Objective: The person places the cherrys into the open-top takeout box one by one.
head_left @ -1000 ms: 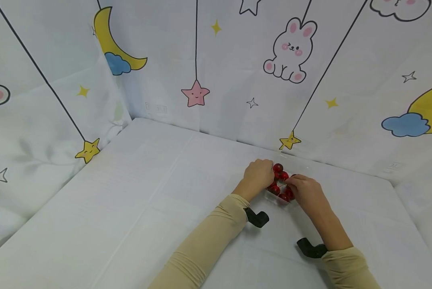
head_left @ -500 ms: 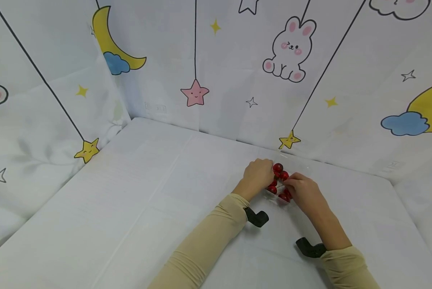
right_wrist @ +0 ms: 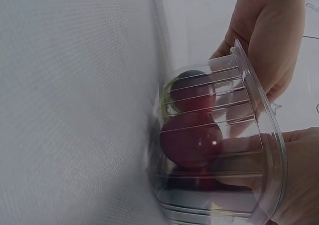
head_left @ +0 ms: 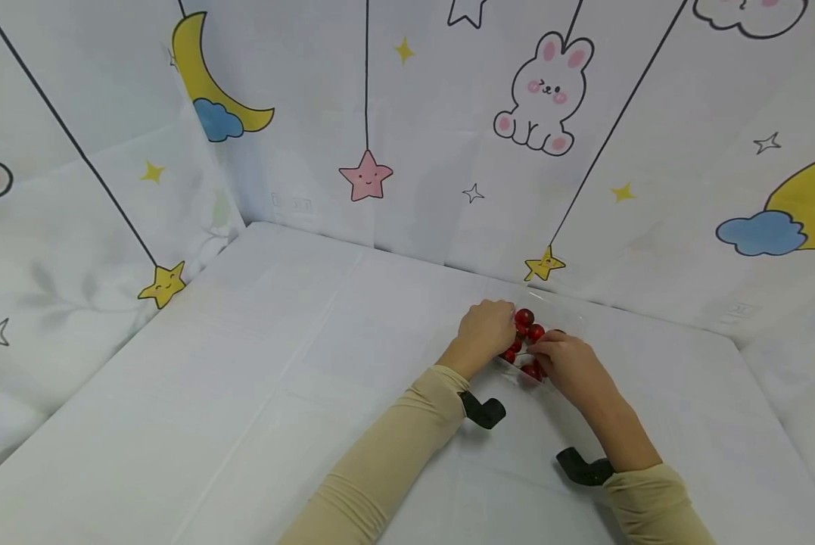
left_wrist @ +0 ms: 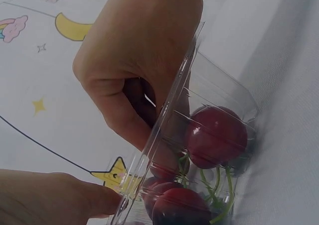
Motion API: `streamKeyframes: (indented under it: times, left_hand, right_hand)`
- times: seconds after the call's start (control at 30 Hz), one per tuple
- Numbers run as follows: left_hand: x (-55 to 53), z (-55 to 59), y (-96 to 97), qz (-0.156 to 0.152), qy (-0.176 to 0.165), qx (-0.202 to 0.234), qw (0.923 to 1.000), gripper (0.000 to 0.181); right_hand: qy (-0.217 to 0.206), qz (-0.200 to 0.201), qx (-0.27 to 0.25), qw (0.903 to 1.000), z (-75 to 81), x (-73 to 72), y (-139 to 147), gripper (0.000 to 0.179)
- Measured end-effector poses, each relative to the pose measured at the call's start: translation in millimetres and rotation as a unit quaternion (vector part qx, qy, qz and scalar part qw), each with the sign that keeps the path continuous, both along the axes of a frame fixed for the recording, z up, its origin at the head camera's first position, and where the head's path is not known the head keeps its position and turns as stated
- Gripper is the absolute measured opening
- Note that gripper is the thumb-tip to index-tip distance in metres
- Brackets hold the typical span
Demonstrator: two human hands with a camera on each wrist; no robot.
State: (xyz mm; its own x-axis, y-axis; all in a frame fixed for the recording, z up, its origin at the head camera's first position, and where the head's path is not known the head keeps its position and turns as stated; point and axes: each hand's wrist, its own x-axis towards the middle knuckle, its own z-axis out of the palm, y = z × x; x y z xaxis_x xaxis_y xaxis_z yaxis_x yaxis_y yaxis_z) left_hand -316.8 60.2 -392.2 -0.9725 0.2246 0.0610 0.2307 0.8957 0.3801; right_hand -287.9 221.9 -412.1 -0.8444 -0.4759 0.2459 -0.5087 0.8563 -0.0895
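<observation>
A clear plastic box [head_left: 514,371] of several dark red cherries [head_left: 536,332] sits near the table's back edge. My left hand [head_left: 489,329] holds its left side at the rim, with its thumb side showing at the lower left of the left wrist view. My right hand [head_left: 569,362] reaches over the opposite rim into the box. Its fingertips pinch a thin stem that runs left to a cherry [head_left: 508,356]. Green stems [left_wrist: 214,195] lie tangled beneath the fruit in the left wrist view. The right fingertips are partly hidden by the box wall and fruit.
A white-covered table [head_left: 312,363] spreads around the box. Just behind it hangs a white cloth wall [head_left: 421,219] with printed stars, moons and a rabbit. A black curved piece [head_left: 482,411] shows at the left wrist, another [head_left: 584,467] at the right.
My right hand has shifted slightly left inside the box, and the cherry at the stem's end has moved left toward the box's side. My left hand has stayed in place.
</observation>
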Motion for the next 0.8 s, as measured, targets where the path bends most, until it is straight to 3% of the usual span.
streamKeyframes:
  times: [0.23,0.57,0.8]
  left_hand:
    - [1.9,0.5,4.5,-0.006,-0.007,-0.005,0.9999,0.023]
    - [4.0,2.2,7.5,-0.004,-0.028,-0.014,0.9995,0.035]
    - [5.4,-2.5,4.0,0.013,-0.035,0.006,0.9993,0.036]
  right_hand:
    - [0.006,-0.009,0.009,0.9999,1.6,5.8,1.9,0.013]
    - [-0.022,-0.018,0.035,0.9990,-1.0,7.7,5.2,0.012]
    - [-0.004,-0.011,-0.005,0.9999,1.6,6.8,8.3,0.015]
